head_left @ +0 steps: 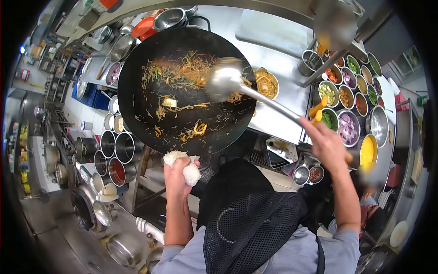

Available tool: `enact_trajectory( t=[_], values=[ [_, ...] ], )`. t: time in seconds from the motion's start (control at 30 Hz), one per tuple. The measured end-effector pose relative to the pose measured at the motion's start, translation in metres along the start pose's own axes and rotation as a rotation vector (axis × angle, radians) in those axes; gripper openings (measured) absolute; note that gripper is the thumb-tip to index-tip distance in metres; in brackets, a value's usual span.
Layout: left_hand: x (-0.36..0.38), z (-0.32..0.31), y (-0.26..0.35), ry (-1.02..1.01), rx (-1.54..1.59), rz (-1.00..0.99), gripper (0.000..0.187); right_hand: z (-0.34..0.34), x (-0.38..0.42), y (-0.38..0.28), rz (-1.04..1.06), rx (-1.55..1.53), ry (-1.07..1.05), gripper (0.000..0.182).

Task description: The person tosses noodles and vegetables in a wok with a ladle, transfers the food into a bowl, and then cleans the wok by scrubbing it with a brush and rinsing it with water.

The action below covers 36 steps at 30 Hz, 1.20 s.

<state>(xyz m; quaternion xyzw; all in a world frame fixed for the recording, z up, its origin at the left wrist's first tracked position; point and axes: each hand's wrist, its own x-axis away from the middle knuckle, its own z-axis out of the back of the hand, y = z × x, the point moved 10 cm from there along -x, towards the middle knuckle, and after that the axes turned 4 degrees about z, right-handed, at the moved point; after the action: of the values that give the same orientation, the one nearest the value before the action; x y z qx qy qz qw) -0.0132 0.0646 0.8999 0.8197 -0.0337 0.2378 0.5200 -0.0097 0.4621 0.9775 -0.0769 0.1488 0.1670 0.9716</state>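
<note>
A large black wok (182,123) holds thin fried noodles (191,68) with vegetable bits and a pale block. At its near rim my left hand (175,172) is closed around a bunched white cloth (192,175); whether the cloth grips a wok handle is hidden. My right hand (329,148) is wrapped round the long handle of a metal ladle (226,82). The ladle's bowl, blurred by motion, is over the right side of the wok. Just beyond the rim sits a bowl of noodles (266,85).
Several ingredient containers stand on the right, among them red onions (347,128) and a yellow liquid (368,150). Steel pots (124,145) crowd the left. A steel tray (273,34) lies behind the wok. Another person's hand (372,211) shows at lower right.
</note>
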Motion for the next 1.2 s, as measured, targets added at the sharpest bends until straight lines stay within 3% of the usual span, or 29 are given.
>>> enact_trajectory(
  t=[0.1, 0.17, 0.23, 0.33, 0.43, 0.57, 0.7, 0.83, 0.97, 1.03, 1.1, 1.2],
  values=[
    [0.003, 0.001, -0.001, 0.028, -0.049, 0.008, 0.011, -0.040, -0.036, -0.058, -0.027, -0.323, -0.094, 0.052],
    [0.006, -0.001, 0.000, 0.025, -0.067, -0.009, 0.011, -0.060, -0.058, -0.092, 0.061, -0.479, -0.079, 0.054],
    [0.008, 0.000, 0.005, 0.024, -0.087, -0.024, 0.011, -0.070, -0.056, -0.084, 0.071, -0.462, -0.084, 0.057],
    [0.007, 0.006, 0.005, 0.021, -0.103, -0.016, 0.010, -0.060, -0.019, -0.018, 0.042, -0.085, -0.154, 0.070],
    [0.003, 0.008, 0.005, 0.027, -0.073, -0.012, 0.010, -0.017, 0.014, 0.026, 0.011, 0.050, -0.037, 0.069],
    [-0.005, 0.009, 0.002, 0.015, -0.046, 0.002, 0.011, -0.006, 0.019, -0.001, -0.052, -0.050, -0.095, 0.066],
    [-0.004, 0.010, 0.012, 0.094, -0.048, -0.051, 0.012, -0.046, 0.021, -0.068, 0.111, -0.208, -0.180, 0.071],
    [-0.003, 0.016, 0.016, 0.062, -0.043, -0.017, 0.011, -0.066, 0.034, -0.028, 0.123, -0.061, -0.127, 0.078],
    [0.004, 0.018, 0.019, 0.075, -0.036, -0.040, 0.011, -0.034, 0.040, 0.031, -0.012, 0.163, -0.022, 0.073],
    [0.006, 0.017, 0.018, 0.085, -0.028, -0.054, 0.011, -0.018, 0.031, 0.030, -0.019, 0.213, -0.006, 0.074],
    [0.006, 0.015, 0.015, 0.086, -0.033, -0.037, 0.011, -0.027, 0.016, 0.017, -0.015, 0.210, 0.033, 0.076],
    [0.009, 0.004, 0.014, 0.055, -0.036, -0.032, 0.010, -0.067, -0.023, -0.011, -0.098, -0.069, -0.022, 0.076]
  ],
)
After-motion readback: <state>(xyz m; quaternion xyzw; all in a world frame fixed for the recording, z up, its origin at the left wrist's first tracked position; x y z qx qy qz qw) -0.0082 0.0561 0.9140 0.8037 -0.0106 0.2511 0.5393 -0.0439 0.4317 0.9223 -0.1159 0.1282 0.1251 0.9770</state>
